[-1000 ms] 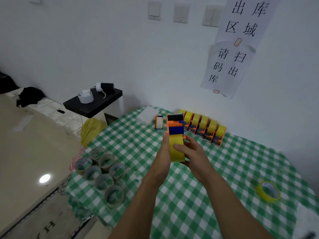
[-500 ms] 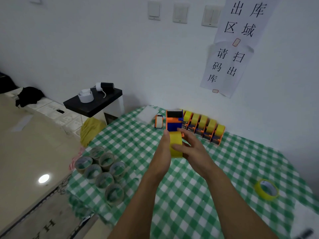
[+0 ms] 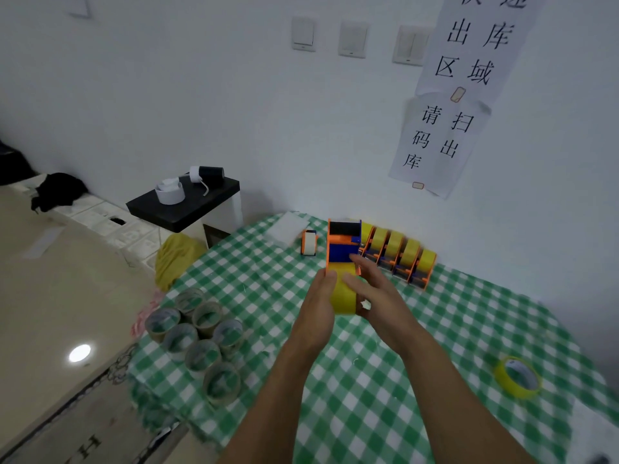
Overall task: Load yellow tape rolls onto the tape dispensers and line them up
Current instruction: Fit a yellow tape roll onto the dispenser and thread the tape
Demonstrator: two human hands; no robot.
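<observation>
Loaded dispenser (image 3: pixel 344 251) has moved fwd and is now just beside the row of loaded dispensers (image 3: pixel 400 254) at the wall. L hand (image 3: pixel 318 306) and R hand (image 3: pixel 380 298) clasp its yellow roll (image 3: pixel 342 298), fingers curled round. Est.: set-down next. Spare roll (image 3: pixel 517 378) not yet loaded.

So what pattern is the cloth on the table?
The tablecloth has green and white checks, seen best in the head view.

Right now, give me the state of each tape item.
Held dispenser: loaded, gripped by left hand.
Yellow roll: in it, held by right hand.
Row of dispensers: loaded, lined along wall.
Loose roll: flat on cloth, unloaded.
Cardboard cores: empty, standing clustered.
Small dispenser: standing, white tape.
</observation>
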